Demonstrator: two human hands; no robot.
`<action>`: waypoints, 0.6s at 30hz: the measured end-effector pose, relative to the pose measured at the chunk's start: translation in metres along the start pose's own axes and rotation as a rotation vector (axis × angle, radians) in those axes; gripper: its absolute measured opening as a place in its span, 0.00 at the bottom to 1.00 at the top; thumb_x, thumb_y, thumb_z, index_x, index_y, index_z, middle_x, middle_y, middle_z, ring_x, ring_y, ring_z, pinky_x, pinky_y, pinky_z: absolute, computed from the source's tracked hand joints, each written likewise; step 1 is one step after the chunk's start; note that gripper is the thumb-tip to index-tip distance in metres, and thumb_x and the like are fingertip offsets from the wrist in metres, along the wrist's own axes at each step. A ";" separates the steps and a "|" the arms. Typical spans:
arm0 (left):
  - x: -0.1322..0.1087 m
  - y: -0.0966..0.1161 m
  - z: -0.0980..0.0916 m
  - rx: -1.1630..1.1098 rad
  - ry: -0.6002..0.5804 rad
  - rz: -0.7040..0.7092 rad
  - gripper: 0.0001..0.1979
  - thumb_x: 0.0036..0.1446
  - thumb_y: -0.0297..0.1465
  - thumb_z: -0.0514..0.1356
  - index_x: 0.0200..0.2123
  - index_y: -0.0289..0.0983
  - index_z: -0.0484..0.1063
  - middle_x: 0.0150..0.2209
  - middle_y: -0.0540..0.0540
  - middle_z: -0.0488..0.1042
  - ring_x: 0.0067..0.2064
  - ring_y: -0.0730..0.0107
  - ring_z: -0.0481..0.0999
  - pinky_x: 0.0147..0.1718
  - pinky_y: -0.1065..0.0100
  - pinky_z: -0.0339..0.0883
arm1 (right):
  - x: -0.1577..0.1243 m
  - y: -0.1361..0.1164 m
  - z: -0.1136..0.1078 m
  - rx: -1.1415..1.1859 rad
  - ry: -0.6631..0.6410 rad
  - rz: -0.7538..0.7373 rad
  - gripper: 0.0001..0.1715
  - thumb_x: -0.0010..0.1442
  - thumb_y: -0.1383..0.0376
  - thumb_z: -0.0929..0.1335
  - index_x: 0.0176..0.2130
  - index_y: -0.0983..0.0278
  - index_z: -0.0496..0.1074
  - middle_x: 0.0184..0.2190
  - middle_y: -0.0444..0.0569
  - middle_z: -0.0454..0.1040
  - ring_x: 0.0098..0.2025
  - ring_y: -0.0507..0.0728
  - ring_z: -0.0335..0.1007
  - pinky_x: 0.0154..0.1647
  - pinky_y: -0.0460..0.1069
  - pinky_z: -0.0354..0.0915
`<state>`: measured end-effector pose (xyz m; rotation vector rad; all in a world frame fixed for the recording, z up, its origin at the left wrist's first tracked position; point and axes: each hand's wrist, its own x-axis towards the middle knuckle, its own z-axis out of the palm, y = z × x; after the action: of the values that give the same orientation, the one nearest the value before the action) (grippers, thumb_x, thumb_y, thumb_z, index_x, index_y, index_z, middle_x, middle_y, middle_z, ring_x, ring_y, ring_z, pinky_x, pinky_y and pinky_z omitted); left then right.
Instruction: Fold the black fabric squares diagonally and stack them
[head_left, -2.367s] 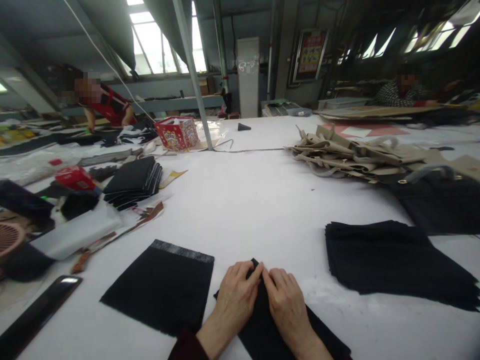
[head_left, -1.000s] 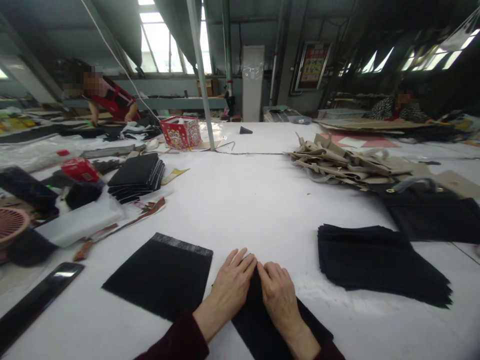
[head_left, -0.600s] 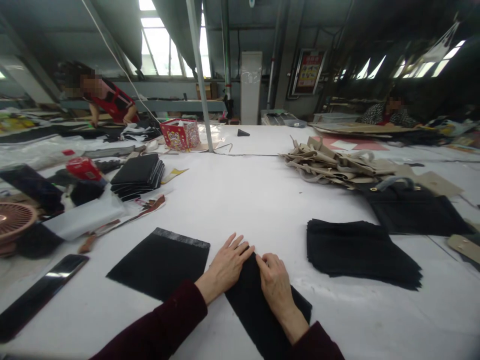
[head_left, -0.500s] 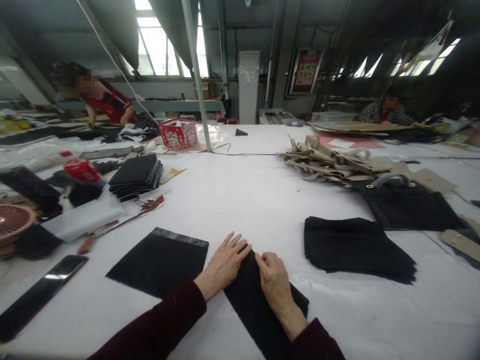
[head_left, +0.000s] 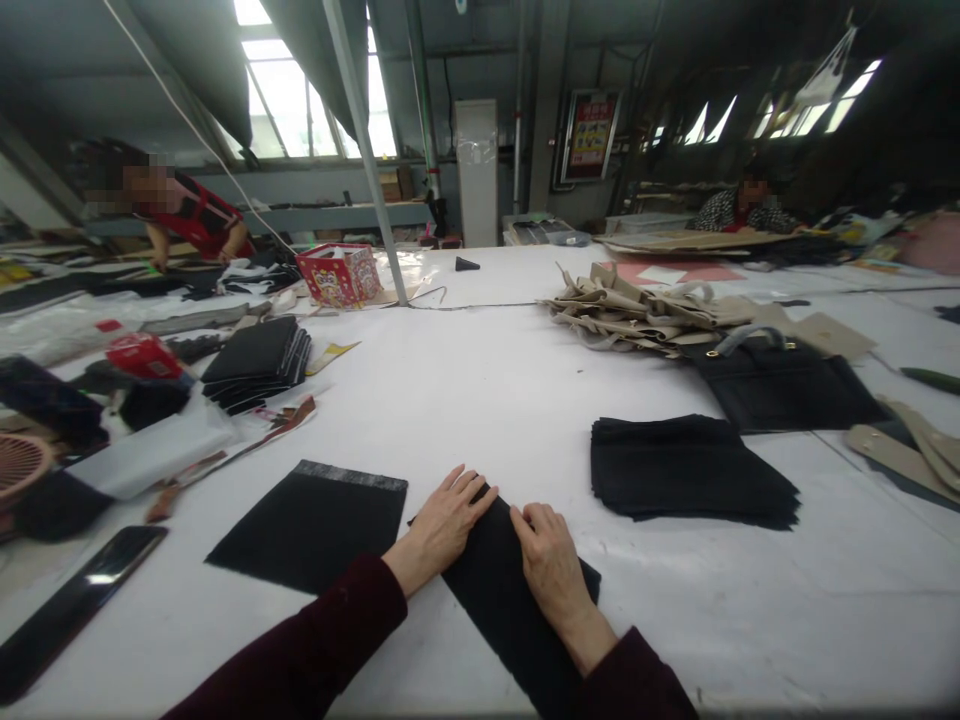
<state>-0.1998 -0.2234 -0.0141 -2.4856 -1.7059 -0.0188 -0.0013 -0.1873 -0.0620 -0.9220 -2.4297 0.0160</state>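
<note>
A piece of black fabric (head_left: 499, 590) lies on the white table in front of me, slanting down to the bottom edge of the view. My left hand (head_left: 444, 522) rests flat near its upper end, fingers stretched forward over the cloth. On the right side, my right hand (head_left: 551, 562) has its fingers curled and pinched at the fabric's edge; its fingertips are partly hidden. Left of my hands lies another flat black piece (head_left: 311, 525) with a greyish strip along its top edge. A stack of black fabric pieces (head_left: 686, 472) lies to the right.
Beige straps and pieces (head_left: 637, 312) are heaped beyond, beside a black bag panel with handle (head_left: 787, 380). At left are a folded black stack (head_left: 255, 360), a phone (head_left: 82, 605), a fan (head_left: 21, 468) and a red box (head_left: 341, 275). Two people work farther back.
The view has turned slightly right, so the surroundings sit farther left. Both hands keep nearly the same place on the black fabric.
</note>
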 end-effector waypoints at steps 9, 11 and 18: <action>0.001 0.006 -0.001 0.006 -0.026 0.073 0.31 0.55 0.24 0.55 0.63 0.37 0.57 0.57 0.41 0.66 0.60 0.60 0.61 0.65 0.57 0.41 | -0.010 0.005 -0.006 -0.018 0.002 0.003 0.17 0.64 0.75 0.61 0.51 0.67 0.70 0.36 0.51 0.67 0.39 0.58 0.60 0.40 0.52 0.58; 0.000 0.007 0.000 0.024 -0.025 0.077 0.33 0.54 0.24 0.55 0.64 0.39 0.55 0.58 0.41 0.65 0.60 0.60 0.61 0.64 0.56 0.42 | -0.012 0.006 -0.008 -0.027 0.005 0.007 0.17 0.63 0.75 0.62 0.50 0.67 0.70 0.35 0.51 0.67 0.39 0.58 0.60 0.40 0.52 0.58; 0.003 0.010 -0.003 -0.019 -0.021 0.134 0.29 0.57 0.23 0.53 0.62 0.35 0.57 0.56 0.40 0.66 0.60 0.60 0.61 0.65 0.57 0.43 | -0.017 0.006 -0.017 -0.024 -0.008 0.023 0.16 0.64 0.75 0.62 0.49 0.66 0.70 0.35 0.50 0.67 0.38 0.58 0.60 0.40 0.52 0.58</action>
<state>-0.1889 -0.2244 -0.0116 -2.6167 -1.5497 0.0038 0.0208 -0.1959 -0.0566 -0.9615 -2.4313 -0.0013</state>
